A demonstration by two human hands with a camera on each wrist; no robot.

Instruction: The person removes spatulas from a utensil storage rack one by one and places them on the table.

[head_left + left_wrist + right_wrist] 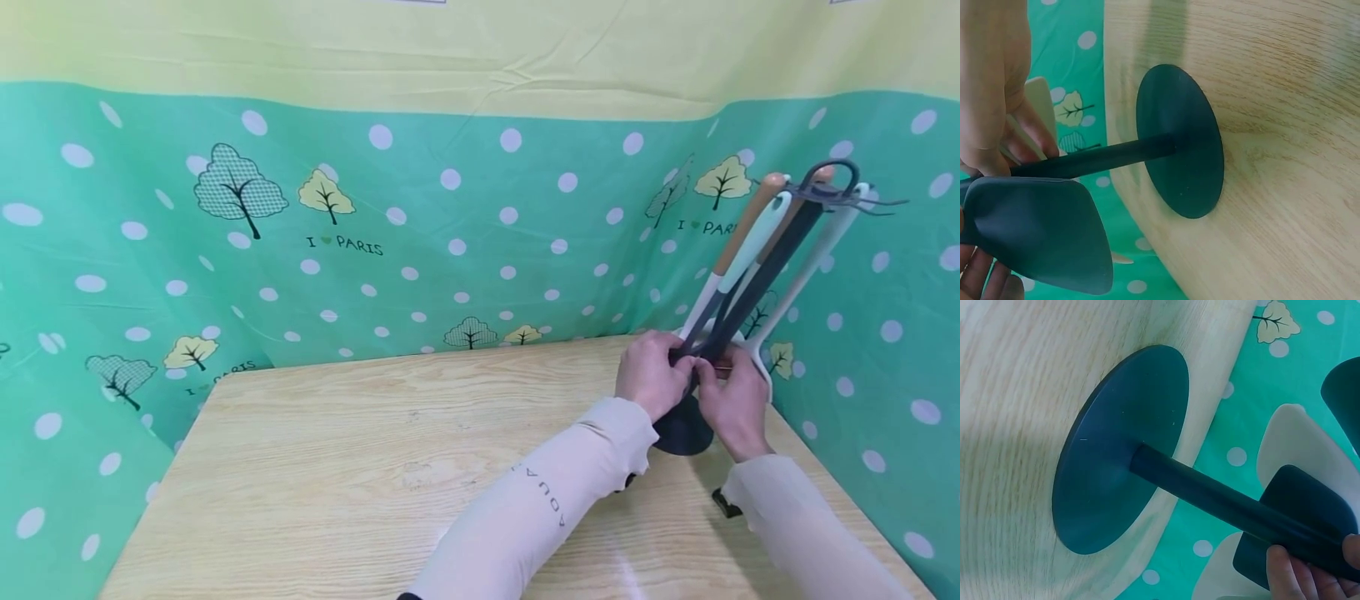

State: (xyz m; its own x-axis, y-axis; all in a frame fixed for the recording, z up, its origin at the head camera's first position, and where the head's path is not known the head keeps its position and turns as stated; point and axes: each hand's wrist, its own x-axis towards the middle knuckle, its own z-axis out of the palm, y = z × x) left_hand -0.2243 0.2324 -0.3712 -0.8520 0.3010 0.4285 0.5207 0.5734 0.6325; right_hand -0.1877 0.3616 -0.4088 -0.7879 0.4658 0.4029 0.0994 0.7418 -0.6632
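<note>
A dark utensil stand (768, 287) with a round base (684, 429) leans at the right side of the table. Kitchen utensils hang from the hooks at its top. My left hand (651, 371) is low among them, its fingers curled at the neck of a dark spatula (1038, 231), whose blade hangs beside the pole. With thumb and fingers, my right hand (735, 404) grips the stand's pole (1210, 494). Both thumbs come close together in the head view. Another dark blade (1297, 519) and a white blade (1300, 450) show behind the pole.
A mint handle (765, 229), a brown handle (750, 221) and a white utensil (813, 258) hang around the pole. The wooden table (360, 467) extends left. A green dotted curtain (450, 217) stands behind and at the sides, close to the stand on the right.
</note>
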